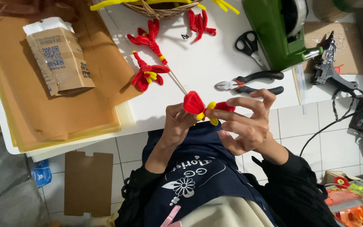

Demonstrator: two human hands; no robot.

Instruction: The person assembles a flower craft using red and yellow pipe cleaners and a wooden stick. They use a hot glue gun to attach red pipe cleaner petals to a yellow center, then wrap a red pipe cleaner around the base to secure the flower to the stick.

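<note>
Pipe-cleaner flower point(202, 108), red petals with yellow stamens, held in the air just off the near edge of the white table point(198, 71), above my lap. It rides on a thin wooden stick point(177, 82) that slants up and away over the tabletop.

Left hand point(177, 122): fingers closed under the bloom, pinching the base where petals meet the stick. I cannot tell how much of the stick sits inside the fist. Right hand point(244, 124): thumb and forefinger pressed on the right-hand red petal, remaining fingers fanned out and clear of the work.

Notes on doing this well, as I judge it:
- Keep the left pinch firm and low, so the stem does not twist while the right hand shapes.
- Work one petal at a time; bend from the root of the loop, not the tip, or the wire will kink.
- Keep the yellow stamens free in the middle; they sit right beside my fingertips and would crush easily.
- Match the spread to the finished flowers.

Around me: two finished red flowers point(148, 73) lie on the table near the far end of the stick, another red piece point(200, 23) beside a wicker basket point(160, 10). Pliers point(253, 83) lie just beyond my right fingers, scissors point(251, 46) further back by a green tape dispenser point(276, 31). Glue gun point(328, 69) to the right. Brown paper sheets point(43, 105) stacked at left.
</note>
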